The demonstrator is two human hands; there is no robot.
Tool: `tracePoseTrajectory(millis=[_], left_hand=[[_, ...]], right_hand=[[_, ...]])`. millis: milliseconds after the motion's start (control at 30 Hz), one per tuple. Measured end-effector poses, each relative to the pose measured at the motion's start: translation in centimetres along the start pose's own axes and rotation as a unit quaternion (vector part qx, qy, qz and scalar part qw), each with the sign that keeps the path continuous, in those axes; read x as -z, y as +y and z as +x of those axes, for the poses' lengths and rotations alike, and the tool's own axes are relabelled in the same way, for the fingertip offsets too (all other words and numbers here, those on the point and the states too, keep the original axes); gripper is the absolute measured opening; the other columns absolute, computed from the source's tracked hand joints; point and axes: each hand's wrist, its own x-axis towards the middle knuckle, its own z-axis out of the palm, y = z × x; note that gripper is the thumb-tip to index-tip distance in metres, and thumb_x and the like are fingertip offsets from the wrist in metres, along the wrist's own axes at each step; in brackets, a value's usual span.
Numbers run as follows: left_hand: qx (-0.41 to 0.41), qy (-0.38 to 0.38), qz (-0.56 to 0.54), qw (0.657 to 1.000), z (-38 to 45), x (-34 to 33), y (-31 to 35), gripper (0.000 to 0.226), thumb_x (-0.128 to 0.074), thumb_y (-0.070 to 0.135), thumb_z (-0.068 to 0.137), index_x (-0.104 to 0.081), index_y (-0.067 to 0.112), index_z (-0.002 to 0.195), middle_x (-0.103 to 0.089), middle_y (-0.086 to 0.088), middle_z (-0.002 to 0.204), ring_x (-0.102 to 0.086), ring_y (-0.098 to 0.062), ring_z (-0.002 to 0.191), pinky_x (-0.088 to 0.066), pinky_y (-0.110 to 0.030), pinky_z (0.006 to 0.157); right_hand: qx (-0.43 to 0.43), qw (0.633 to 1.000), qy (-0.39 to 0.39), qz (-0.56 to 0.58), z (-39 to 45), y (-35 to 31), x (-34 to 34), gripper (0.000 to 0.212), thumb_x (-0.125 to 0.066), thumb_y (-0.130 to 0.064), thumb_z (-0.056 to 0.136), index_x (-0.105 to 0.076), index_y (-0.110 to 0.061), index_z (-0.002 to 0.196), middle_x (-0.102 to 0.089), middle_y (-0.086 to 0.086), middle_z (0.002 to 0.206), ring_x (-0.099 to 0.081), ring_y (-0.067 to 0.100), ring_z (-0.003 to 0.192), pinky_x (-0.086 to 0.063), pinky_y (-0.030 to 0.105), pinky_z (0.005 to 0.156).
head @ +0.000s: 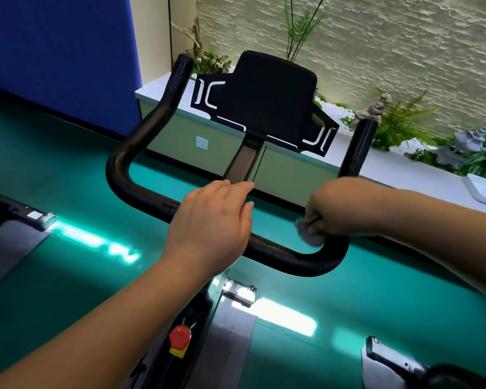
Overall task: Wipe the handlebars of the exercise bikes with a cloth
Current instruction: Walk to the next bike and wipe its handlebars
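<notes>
While my right hand (340, 206) is curling its fingers (317, 217) around a small grey cloth (309, 234) and pressing it against the handlebar (141, 192), I am working the bend at about four o'clock of the black bar. My left hand (211, 223) is resting flat over the middle of the crossbar, fingers straight and gripping nothing. I am judging the job as partly under way: the cloth is sitting on the right corner only, and I cannot tell which stretches are already clean. The left horn at ten o'clock and any neighbouring bikes are likely waiting.
</notes>
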Motion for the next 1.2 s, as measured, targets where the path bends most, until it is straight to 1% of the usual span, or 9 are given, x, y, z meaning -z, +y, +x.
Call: tracePoseTrajectory(millis=[67, 267, 467, 633, 767, 900, 1033, 1133, 1200], left_hand=[[-0.003, 0.003, -0.005, 1.000, 0.0, 0.0, 0.0, 0.042, -0.034, 0.035, 0.095, -0.055, 0.024, 0.129, -0.064, 0.006, 0.121, -0.052, -0.018, 0.121, -0.040, -0.038, 0.097], [0.000, 0.008, -0.017, 1.000, -0.1, 0.0, 0.0, 0.041, -0.035, 0.033, 0.094, -0.057, 0.023, 0.127, -0.064, 0.005, 0.120, -0.052, -0.018, 0.121, -0.040, -0.038, 0.097], [0.004, 0.012, -0.023, 1.000, -0.2, 0.1, 0.2, 0.040, -0.034, 0.030, 0.094, -0.059, 0.022, 0.124, -0.066, 0.005, 0.118, -0.053, -0.018, 0.120, -0.041, -0.038, 0.097], [0.007, 0.016, -0.030, 0.999, -0.5, 0.2, 0.0, 0.041, -0.033, 0.029, 0.093, -0.060, 0.022, 0.124, -0.065, 0.005, 0.120, -0.053, -0.017, 0.121, -0.041, -0.038, 0.098], [-0.006, 0.019, -0.041, 0.999, -0.7, 0.1, -0.5, 0.041, -0.034, 0.025, 0.093, -0.061, 0.020, 0.124, -0.063, 0.003, 0.124, -0.052, -0.018, 0.123, -0.040, -0.039, 0.101], [-0.023, 0.025, -0.059, 0.998, -0.8, 0.2, -1.4, 0.042, -0.035, 0.017, 0.091, -0.062, 0.015, 0.123, -0.063, 0.000, 0.126, -0.052, -0.018, 0.124, -0.034, -0.032, 0.105], [-0.039, 0.015, -0.075, 0.996, -0.8, 0.3, -2.2, 0.042, -0.035, 0.015, 0.092, -0.061, 0.015, 0.124, -0.060, 0.003, 0.129, -0.048, -0.016, 0.127, -0.033, -0.030, 0.106], [-0.049, 0.014, -0.079, 0.996, -0.9, 0.2, -2.4, 0.042, -0.034, 0.015, 0.091, -0.061, 0.016, 0.124, -0.059, 0.005, 0.130, -0.048, -0.014, 0.127, -0.035, -0.032, 0.107], [-0.047, 0.021, -0.081, 0.995, -0.9, 0.2, -2.5, 0.042, -0.035, 0.013, 0.090, -0.062, 0.016, 0.123, -0.060, 0.005, 0.129, -0.048, -0.015, 0.126, -0.034, -0.030, 0.107]], right_hand=[[-0.040, 0.998, 0.050, -0.029, 0.2, 1.2, 0.3, 0.014, -0.057, -0.030, 0.083, -0.067, -0.022, 0.084, -0.063, -0.006, 0.070, -0.051, 0.016, 0.063, -0.042, 0.025, 0.058], [0.017, 0.994, 0.020, 0.106, -2.0, -1.4, -1.7, 0.024, -0.054, -0.043, 0.087, -0.065, -0.022, 0.084, -0.063, -0.003, 0.072, -0.056, 0.016, 0.069, -0.039, 0.027, 0.058], [-0.068, 0.969, 0.162, 0.172, -4.2, -1.4, -3.3, 0.022, -0.053, -0.040, 0.090, -0.062, -0.023, 0.079, -0.063, -0.002, 0.070, -0.056, 0.017, 0.069, -0.042, 0.028, 0.059], [-0.111, 0.912, 0.244, 0.310, -5.6, -4.7, -5.4, 0.021, -0.054, -0.040, 0.089, -0.063, -0.023, 0.083, -0.064, -0.002, 0.073, -0.056, 0.019, 0.070, -0.045, 0.029, 0.063], [-0.178, 0.881, 0.311, 0.308, -6.8, -4.5, -6.8, 0.024, -0.056, -0.038, 0.088, -0.051, -0.018, 0.076, -0.056, -0.002, 0.067, -0.052, 0.024, 0.069, -0.040, 0.033, 0.057], [-0.180, 0.841, 0.362, 0.359, -6.2, -8.5, -6.6, 0.017, -0.052, -0.039, 0.091, -0.064, -0.028, 0.091, -0.067, -0.008, 0.087, -0.060, 0.018, 0.084, -0.042, 0.030, 0.067], [-0.158, 0.850, 0.359, 0.353, -5.2, -9.5, -6.4, 0.020, -0.048, -0.039, 0.093, -0.062, -0.033, 0.107, -0.066, -0.011, 0.102, -0.059, 0.014, 0.094, -0.045, 0.029, 0.074], [-0.152, 0.860, 0.365, 0.322, -6.4, -8.3, -7.6, 0.019, -0.054, -0.038, 0.090, -0.062, -0.037, 0.107, -0.067, -0.014, 0.100, -0.061, 0.016, 0.088, -0.042, 0.026, 0.066], [-0.148, 0.844, 0.389, 0.338, -6.8, -8.2, -8.1, 0.020, -0.063, -0.032, 0.084, -0.066, -0.034, 0.104, -0.069, -0.014, 0.096, -0.063, 0.014, 0.084, -0.039, 0.022, 0.064]])
